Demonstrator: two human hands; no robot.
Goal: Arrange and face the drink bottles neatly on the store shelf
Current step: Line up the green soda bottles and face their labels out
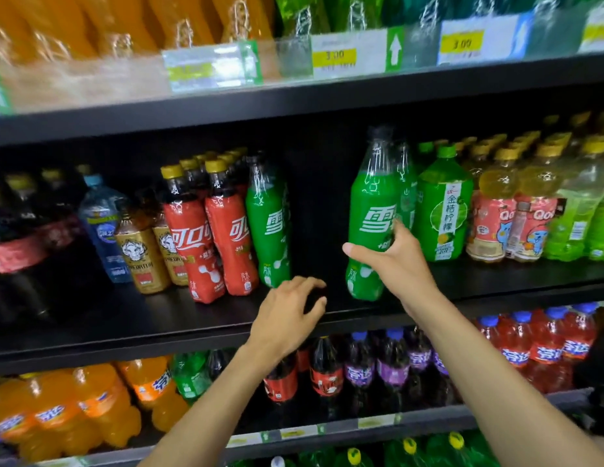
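Two hands up: right hand point(395, 261) grips green bottle point(369, 203); left hand point(287, 315) loosely curled, empty. Step: closing gap. Next, probably slide it left beside matching bottle point(267, 224), label forward.

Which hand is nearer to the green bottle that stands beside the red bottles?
Left. The left hand is by the base of that green bottle, lower right of it; the right hand is across the gap, gripping a second green bottle.

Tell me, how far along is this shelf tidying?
Done: the red cola bottles and one green soda bottle stand with their labels forward. In hand: the right hand grips a second green bottle, while the left hand hovers at the shelf edge. Left: closing the gap between the two green bottles.
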